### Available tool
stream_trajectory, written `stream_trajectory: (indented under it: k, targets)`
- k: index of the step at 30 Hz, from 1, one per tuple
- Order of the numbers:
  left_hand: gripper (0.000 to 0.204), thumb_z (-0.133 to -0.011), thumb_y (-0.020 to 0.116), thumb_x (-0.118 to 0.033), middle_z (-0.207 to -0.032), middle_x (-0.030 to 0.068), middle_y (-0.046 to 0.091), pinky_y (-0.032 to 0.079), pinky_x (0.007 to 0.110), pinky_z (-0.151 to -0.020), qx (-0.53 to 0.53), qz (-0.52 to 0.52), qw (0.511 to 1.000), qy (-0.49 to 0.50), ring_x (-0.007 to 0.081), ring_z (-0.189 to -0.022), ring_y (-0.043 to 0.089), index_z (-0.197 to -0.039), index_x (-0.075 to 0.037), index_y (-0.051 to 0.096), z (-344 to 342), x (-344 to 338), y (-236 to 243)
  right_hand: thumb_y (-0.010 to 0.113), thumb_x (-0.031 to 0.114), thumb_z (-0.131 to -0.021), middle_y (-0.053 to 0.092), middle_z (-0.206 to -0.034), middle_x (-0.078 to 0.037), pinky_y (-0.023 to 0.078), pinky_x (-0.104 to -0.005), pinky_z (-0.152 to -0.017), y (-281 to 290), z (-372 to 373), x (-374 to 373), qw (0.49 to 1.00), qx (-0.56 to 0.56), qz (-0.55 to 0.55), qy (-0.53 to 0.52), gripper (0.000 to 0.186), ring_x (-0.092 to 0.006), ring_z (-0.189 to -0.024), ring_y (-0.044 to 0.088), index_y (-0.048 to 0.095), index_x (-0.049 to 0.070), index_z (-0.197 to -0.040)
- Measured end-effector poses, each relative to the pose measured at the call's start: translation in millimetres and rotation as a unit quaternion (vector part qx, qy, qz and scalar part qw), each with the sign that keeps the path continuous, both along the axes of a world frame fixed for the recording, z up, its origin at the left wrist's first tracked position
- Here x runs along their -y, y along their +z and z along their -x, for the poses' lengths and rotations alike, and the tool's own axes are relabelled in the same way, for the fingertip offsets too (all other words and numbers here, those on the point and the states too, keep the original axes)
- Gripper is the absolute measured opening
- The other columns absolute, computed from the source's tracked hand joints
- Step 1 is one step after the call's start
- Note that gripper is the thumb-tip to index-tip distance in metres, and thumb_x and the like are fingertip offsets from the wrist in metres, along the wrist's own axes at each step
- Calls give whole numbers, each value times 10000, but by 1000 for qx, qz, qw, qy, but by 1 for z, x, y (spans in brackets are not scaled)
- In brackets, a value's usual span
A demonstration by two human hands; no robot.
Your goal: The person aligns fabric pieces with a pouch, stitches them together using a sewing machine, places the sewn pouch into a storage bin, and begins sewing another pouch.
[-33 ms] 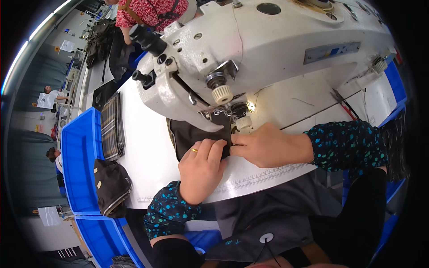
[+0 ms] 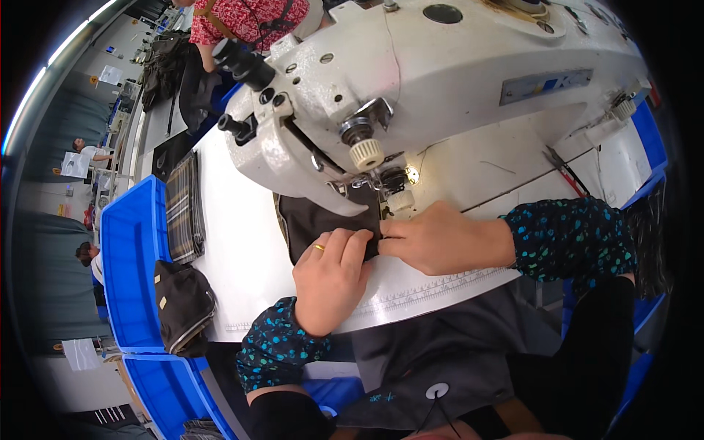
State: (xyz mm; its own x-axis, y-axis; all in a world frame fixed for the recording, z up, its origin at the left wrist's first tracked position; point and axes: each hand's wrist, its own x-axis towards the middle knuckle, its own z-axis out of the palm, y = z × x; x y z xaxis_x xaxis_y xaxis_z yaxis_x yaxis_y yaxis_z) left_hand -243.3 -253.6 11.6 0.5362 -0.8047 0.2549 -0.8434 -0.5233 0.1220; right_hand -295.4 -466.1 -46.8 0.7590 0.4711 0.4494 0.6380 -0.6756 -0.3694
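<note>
A dark brown fabric piece [image 2: 319,220] lies under the needle area of a white sewing machine [image 2: 440,95], partly covered by the machine head and my hands. My left hand [image 2: 330,279], a gold ring on one finger, has its bent fingers together on the fabric's near part, gripping it. From the right, my right hand [image 2: 433,240] pinches the fabric's right edge between thumb and fingers. Both sets of fingertips nearly meet just in front of the presser foot, which is largely hidden behind a pale knob [image 2: 400,200].
At left on the white table [image 2: 242,286] lie folded plaid cloth [image 2: 185,209] and a dark zippered pouch [image 2: 182,304], beside blue bins [image 2: 136,271]. Red-handled snippers [image 2: 568,176] and loose threads lie right of the needle. A ruler strip [image 2: 418,293] follows the near edge. Another person [image 2: 249,22] sits beyond.
</note>
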Motion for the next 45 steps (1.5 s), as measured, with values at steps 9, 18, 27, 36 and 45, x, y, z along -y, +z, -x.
stream_trajectory:
  k: [9, 18, 27, 36, 45]
  targets:
    - [375, -621, 743, 3, -868, 70, 657, 576, 400, -829, 36, 72, 996, -43, 284, -807, 650, -987, -68, 705, -2, -1, -2, 660, 139, -782, 562, -843, -9, 464, -291, -452, 9, -5, -2, 984, 161, -46, -52, 77, -139, -575, 627, 622, 122, -847]
    - [366, -614, 775, -24, -898, 40, 678, 582, 422, -882, 28, 60, 997, -49, 253, -823, 662, -971, -79, 714, 3, 1, -3, 654, 160, -728, 500, -735, -20, 468, -278, -452, 3, -1, 1, 975, 217, 35, -13, 96, -125, -539, 580, 636, 73, -763]
    - [348, -652, 741, -4, -911, 14, 672, 555, 362, -782, 3, 27, 998, -62, 224, -830, 657, -988, -96, 743, 3, 1, -9, 642, 156, -718, 501, -671, -48, 468, -301, -435, 1, 3, 0, 976, 199, 85, 36, 118, -145, -535, 588, 637, 38, -711]
    - [347, -653, 726, 2, -887, 15, 659, 539, 348, -759, 11, 40, 997, -61, 226, -807, 640, -985, -96, 749, -9, 6, -15, 654, 147, -727, 488, -671, -52, 466, -314, -430, -6, -6, 3, 978, 184, 96, 3, 112, -159, -491, 564, 629, 38, -715]
    - [350, -722, 721, -1, -996, 20, 680, 519, 381, -858, 46, 55, 997, -35, 231, -906, 649, -1058, -99, 739, -27, 12, -21, 657, 149, -781, 639, -809, -82, 513, -377, -518, -8, -22, 10, 989, 109, 86, -49, 92, -242, -613, 660, 610, 74, -756]
